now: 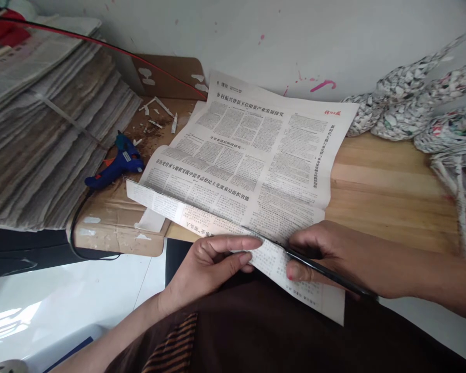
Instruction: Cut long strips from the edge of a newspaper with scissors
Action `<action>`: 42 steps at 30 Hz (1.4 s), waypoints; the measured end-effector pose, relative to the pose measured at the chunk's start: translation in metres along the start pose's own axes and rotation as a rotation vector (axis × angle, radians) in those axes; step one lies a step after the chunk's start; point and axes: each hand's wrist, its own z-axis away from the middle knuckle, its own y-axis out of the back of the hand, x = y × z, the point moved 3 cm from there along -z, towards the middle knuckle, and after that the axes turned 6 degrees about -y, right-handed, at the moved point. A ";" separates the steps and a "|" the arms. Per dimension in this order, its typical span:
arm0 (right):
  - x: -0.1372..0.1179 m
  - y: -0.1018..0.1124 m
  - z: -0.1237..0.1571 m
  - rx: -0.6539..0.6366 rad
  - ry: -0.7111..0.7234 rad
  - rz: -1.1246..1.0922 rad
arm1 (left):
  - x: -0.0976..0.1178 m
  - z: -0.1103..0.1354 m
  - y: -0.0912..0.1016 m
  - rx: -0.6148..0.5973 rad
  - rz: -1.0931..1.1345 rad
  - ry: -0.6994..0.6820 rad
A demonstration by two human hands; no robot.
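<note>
Here, the right hand (334, 251) grasped a slim dark tool (316, 266) along the folded edge (166, 205) of the newspaper (238, 155), which lay partly on the wooden table (376, 191). The left hand (213, 261) pinched that edge with thumb and forefinger; probably, steady tension along it served best.

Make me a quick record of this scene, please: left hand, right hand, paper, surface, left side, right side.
Left hand: the hand pinches the folded strip of the newspaper
Right hand: the hand grips a slim dark tool against the newspaper; exact type unclear
Paper: newspaper, spread out, near edge folded into a strip
Surface: wooden tabletop
Left side: stack of newspapers, blue glue gun beside it
Right side: woven paper pieces
</note>
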 end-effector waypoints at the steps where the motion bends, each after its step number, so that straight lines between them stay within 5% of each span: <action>1: 0.000 0.000 0.000 0.005 -0.018 0.017 | 0.000 0.000 0.000 -0.005 0.007 0.004; 5: 0.005 0.004 -0.002 0.022 -0.050 0.049 | 0.001 -0.001 0.003 0.038 0.066 0.022; 12: 0.021 0.014 0.000 0.037 -0.098 0.076 | -0.003 0.000 0.029 0.422 0.036 -0.105; 23: -0.007 0.014 0.000 0.024 -0.077 0.111 | 0.003 0.000 0.018 0.357 0.034 0.062; 42: 0.012 0.013 -0.007 0.018 -0.089 0.038 | 0.002 -0.002 0.020 0.359 0.095 0.068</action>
